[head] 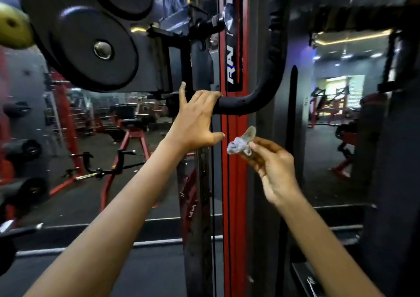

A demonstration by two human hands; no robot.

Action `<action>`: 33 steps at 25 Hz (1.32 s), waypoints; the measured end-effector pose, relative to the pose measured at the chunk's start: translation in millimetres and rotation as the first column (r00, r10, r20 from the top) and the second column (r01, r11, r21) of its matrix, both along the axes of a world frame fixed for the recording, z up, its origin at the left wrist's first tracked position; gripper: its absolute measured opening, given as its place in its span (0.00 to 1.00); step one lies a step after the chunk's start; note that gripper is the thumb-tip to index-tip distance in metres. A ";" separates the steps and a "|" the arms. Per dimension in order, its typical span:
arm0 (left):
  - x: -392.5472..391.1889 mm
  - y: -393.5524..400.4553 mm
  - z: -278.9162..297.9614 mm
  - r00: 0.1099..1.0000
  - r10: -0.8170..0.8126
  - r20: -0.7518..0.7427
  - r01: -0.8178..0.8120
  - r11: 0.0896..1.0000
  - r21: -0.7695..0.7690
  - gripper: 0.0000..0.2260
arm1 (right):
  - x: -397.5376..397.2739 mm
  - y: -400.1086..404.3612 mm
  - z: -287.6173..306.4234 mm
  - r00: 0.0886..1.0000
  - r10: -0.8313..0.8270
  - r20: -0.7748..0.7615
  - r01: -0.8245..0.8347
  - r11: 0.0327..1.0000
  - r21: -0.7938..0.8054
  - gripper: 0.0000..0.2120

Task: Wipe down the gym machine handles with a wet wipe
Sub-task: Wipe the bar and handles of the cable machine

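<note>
A black padded J-shaped handle (246,105) curves down from the top of the machine and ends in a short horizontal bar. My left hand (195,119) hooks its middle fingers over the left end of that bar, with one finger pointing straight up and the thumb spread out below. My right hand (272,167) hangs just under the bar and pinches a small crumpled grey-white wet wipe (239,145) between thumb and fingertips. A small gap separates the wipe from the handle, and it sits close to my left thumb tip.
Black weight plates (95,46) hang at upper left, close to my left hand. The machine's red upright post (234,171) runs down behind both hands. Another black padded bar (354,17) crosses the upper right. Mirrors behind show red benches and racks.
</note>
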State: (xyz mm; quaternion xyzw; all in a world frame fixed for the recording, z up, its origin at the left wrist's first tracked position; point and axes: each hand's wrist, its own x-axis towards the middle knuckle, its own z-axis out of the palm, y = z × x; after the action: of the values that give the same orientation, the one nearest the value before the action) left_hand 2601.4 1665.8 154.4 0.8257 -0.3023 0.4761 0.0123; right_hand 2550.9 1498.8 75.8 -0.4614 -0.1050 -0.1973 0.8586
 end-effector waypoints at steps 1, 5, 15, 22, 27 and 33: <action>-0.1 0.0 -0.8 1.000 -0.005 0.006 0.005 1.000 -0.003 0.40 | -7.9 4.2 -4.2 0.996 -0.084 0.022 0.085 0.995 -0.052 0.06; 0.0 -2.9 -3.8 0.999 -0.042 0.018 0.042 0.998 -0.045 0.36 | -27.2 -7.2 12.9 0.753 -0.485 0.445 0.627 0.735 -0.258 0.06; 39.6 15.4 -54.9 0.953 0.006 0.303 0.031 0.992 -0.119 0.39 | -30.1 -10.2 94.4 0.007 0.038 0.999 0.969 -0.249 0.003 0.11; 54.2 -9.8 -80.3 0.974 -0.074 0.216 0.170 0.865 -0.472 0.49 | -17.3 3.2 103.5 0.322 0.207 0.924 0.907 -0.347 -0.238 0.12; 54.9 -13.0 -89.9 0.982 -0.083 0.167 0.169 0.780 -0.602 0.46 | 10.3 43.5 119.8 0.443 0.143 0.885 0.878 -0.271 -0.396 0.12; 53.9 -13.5 -90.2 0.987 -0.064 0.149 0.142 0.784 -0.604 0.52 | -26.6 43.7 123.1 0.669 0.178 0.722 0.626 -0.658 -0.417 0.05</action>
State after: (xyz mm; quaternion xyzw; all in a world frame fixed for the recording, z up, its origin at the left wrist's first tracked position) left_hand 2655.2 1652.3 64.2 0.7289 -0.1767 0.5958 0.2872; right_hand 2524.4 1542.5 198.9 -0.8725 -0.2538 -0.3712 -0.1910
